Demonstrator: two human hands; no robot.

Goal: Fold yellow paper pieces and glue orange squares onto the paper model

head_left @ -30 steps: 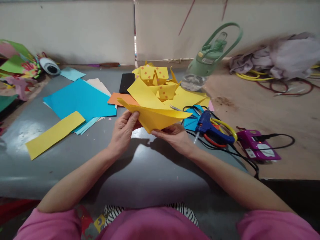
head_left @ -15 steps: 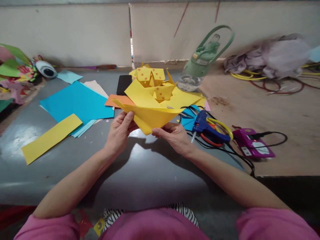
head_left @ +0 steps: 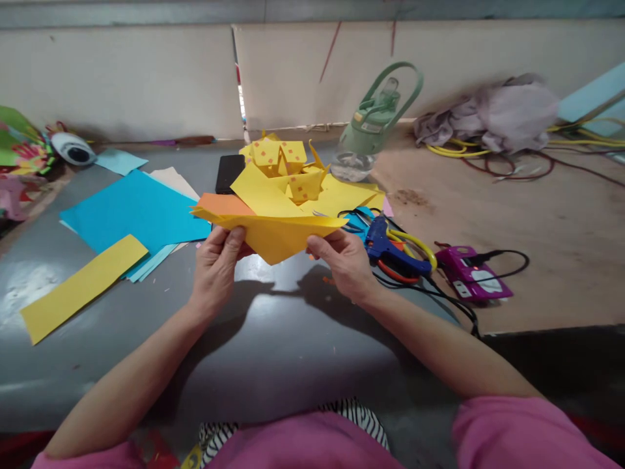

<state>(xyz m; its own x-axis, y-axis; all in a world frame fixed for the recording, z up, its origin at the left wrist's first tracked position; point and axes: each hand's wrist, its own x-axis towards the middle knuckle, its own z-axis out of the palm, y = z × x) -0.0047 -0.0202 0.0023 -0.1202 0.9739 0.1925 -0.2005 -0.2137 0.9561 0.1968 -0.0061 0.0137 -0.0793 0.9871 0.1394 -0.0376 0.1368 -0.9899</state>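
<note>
Grey table (head_left: pixel 288 371): left hand (head_left: pixel 215 264) and right hand (head_left: pixel 346 266) pinch folded yellow paper (head_left: pixel 273 241), fingers (head_left: pixel 234 241) closed on opposite sides; looks mid-fold, next move likely needs aligned edges.

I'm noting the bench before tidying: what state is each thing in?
Yellow paper: bent, held by left hand and right hand
Phone: flat, screen dark
Green bottle: handle raised
Glue gun: on its side
Purple socket box: cable plugged in
Yellow strip: flat
Blue sheet: flat
Grey cloth: crumpled
</note>
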